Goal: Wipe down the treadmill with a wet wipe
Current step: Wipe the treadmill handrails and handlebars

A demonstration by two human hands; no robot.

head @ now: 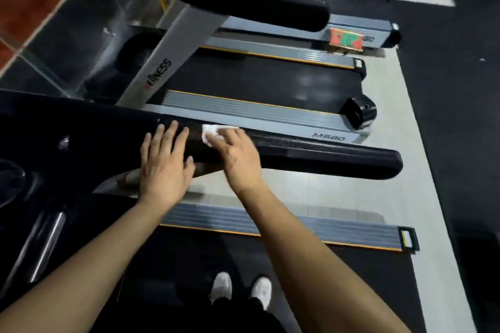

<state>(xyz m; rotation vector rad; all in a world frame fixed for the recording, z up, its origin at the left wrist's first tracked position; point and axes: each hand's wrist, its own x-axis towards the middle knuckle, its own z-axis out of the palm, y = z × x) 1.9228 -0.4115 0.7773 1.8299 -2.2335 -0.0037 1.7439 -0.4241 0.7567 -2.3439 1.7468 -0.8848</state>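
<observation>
Black padded treadmill handrail [311,155] crosses mid-frame from 9 toward 3 o'clock. Left hand [165,163] rests flat on it, fingers straight and slightly spread. Right hand [238,157], just at its 3 o'clock side, presses a crumpled white wet wipe [212,132] against the rail's top; the wipe protrudes beyond the fingertips toward 11 o'clock. White sneakers [240,289] stand on the running belt [338,292] at 6 o'clock. Neighbouring treadmill deck [270,78] lies at 12 o'clock.
</observation>
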